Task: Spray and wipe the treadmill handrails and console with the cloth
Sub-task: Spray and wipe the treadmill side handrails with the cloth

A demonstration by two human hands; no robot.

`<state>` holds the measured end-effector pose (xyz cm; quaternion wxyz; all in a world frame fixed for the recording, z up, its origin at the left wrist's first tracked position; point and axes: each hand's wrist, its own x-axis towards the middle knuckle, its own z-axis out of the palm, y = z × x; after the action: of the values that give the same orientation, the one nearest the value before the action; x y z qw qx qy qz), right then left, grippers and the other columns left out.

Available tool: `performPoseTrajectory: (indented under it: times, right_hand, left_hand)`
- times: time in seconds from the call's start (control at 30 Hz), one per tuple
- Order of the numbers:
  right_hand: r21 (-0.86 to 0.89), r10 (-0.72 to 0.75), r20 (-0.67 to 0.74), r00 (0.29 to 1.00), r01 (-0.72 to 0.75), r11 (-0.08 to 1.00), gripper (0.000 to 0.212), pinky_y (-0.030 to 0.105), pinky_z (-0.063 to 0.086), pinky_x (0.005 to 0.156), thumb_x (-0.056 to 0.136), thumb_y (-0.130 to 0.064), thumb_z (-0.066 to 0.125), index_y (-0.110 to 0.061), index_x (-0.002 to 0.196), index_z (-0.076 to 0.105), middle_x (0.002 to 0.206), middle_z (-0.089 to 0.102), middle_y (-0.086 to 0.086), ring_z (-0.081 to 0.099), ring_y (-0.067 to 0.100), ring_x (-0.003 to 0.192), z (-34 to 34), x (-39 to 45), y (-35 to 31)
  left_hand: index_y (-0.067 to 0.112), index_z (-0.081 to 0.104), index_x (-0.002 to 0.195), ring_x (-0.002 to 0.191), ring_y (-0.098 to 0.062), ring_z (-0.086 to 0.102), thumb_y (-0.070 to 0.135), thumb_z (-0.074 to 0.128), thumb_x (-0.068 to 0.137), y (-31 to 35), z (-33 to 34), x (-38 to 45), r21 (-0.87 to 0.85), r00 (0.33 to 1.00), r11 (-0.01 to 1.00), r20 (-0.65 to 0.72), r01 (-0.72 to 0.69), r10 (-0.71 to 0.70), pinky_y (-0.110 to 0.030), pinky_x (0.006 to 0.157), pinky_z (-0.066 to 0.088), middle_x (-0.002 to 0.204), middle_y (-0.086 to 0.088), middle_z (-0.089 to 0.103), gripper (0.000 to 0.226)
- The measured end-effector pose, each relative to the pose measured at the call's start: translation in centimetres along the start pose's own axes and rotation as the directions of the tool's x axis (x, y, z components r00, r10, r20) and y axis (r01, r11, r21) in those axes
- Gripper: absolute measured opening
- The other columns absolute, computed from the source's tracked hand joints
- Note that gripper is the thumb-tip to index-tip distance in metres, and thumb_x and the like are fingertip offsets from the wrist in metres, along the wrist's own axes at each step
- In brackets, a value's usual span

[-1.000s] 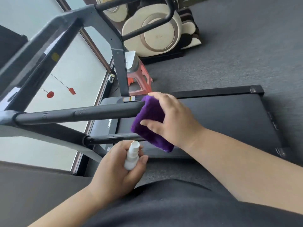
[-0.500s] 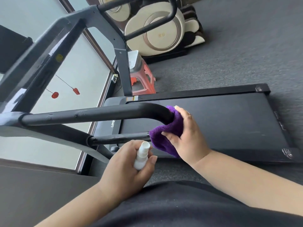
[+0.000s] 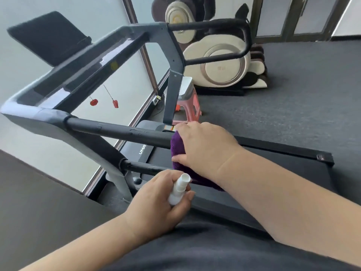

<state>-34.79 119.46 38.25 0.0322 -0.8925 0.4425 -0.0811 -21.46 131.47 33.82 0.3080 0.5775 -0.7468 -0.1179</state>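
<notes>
My right hand (image 3: 205, 149) presses a purple cloth (image 3: 177, 151) around the near black handrail (image 3: 121, 131) of the treadmill, at the rail's right end. The cloth hangs down below my wrist. My left hand (image 3: 156, 200) holds a small white spray bottle (image 3: 178, 188) upright, just below the lower rail (image 3: 144, 167). The dark console (image 3: 50, 36) sits at the upper left on the grey frame. The far handrail (image 3: 211, 23) loops at the top centre.
The black running deck (image 3: 273, 173) lies under my right arm. A red plastic stool (image 3: 187, 102) stands past the treadmill upright. A cream massage chair (image 3: 216, 65) sits on the grey carpet behind. A frosted window wall runs along the left.
My right hand slid the cloth off the rail's bent end and back up onto the straight part, toward the left. My head tilted up, bringing the console into view. The bottle hand stayed put.
</notes>
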Motion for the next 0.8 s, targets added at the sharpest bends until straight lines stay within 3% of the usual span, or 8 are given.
performPoseTrajectory:
  times: [0.17,0.3,0.37,0.5,0.6,0.8]
  right_hand:
    - [0.015,-0.099,0.057,0.993,0.098,0.995,0.065,0.049,0.053,0.083,0.082,-0.062,0.063,-0.025,0.128,0.037,0.122,0.054,0.004,0.056,0.032,0.109,-0.2,3.2,-3.4]
    - [-0.119,-0.161,-0.229,0.960,0.137,0.983,0.068,0.049,0.040,0.104,0.077,-0.063,0.066,-0.020,0.127,0.051,0.131,0.053,0.002,0.054,0.028,0.115,0.7,1.3,-2.8]
    - [-0.131,-0.130,-0.290,0.948,0.096,0.987,0.070,0.052,0.044,0.099,0.074,-0.064,0.068,-0.021,0.128,0.055,0.126,0.059,0.002,0.058,0.028,0.109,1.6,-0.3,-2.3]
    - [-0.268,-0.070,-0.178,0.982,0.021,0.963,0.097,0.044,0.053,0.071,0.073,-0.074,0.061,-0.018,0.150,0.037,0.136,0.055,0.009,0.059,0.030,0.099,2.4,0.0,-3.0]
    - [-0.316,-0.069,-0.141,0.988,0.021,0.949,0.096,0.039,0.052,0.068,0.081,-0.070,0.057,-0.016,0.154,0.029,0.132,0.056,0.004,0.059,0.026,0.094,2.3,2.2,-4.9]
    - [-0.361,-0.059,-0.110,0.992,0.015,0.932,0.094,0.036,0.051,0.060,0.076,-0.065,0.068,-0.009,0.147,0.042,0.121,0.063,0.005,0.063,0.025,0.087,3.6,6.6,-9.4]
  left_hand:
    - [0.035,0.050,0.093,0.080,0.007,0.053,0.038,0.060,0.082,-0.3,-0.6,-0.7,-0.060,0.994,0.998,-0.104,0.021,-0.027,-0.014,0.071,0.043,0.084,0.023,0.056,0.016]
    - [0.037,0.048,0.094,0.080,0.008,0.053,0.039,0.060,0.083,-1.1,-1.0,-1.6,-0.086,0.983,0.995,-0.173,0.043,-0.058,-0.014,0.070,0.043,0.083,0.026,0.055,0.016]
    - [0.039,0.048,0.094,0.080,0.008,0.053,0.038,0.060,0.085,-1.7,-1.5,-2.1,-0.102,0.977,0.993,-0.201,0.054,-0.074,-0.013,0.071,0.042,0.083,0.027,0.054,0.016]
    - [0.039,0.049,0.100,0.082,0.002,0.058,0.038,0.061,0.084,-3.1,-2.1,-3.0,-0.153,0.953,0.984,-0.274,0.090,-0.130,-0.022,0.072,0.048,0.093,0.019,0.059,0.020]
    - [0.037,0.049,0.101,0.079,0.002,0.058,0.037,0.062,0.084,-4.1,-2.6,-3.5,-0.168,0.949,0.982,-0.284,0.090,-0.135,-0.026,0.070,0.049,0.091,0.018,0.059,0.021]
    - [0.030,0.050,0.097,0.078,-0.006,0.060,0.036,0.062,0.084,-7.5,-4.6,-4.4,-0.170,0.949,0.983,-0.291,0.075,-0.123,-0.031,0.068,0.050,0.084,0.014,0.061,0.019]
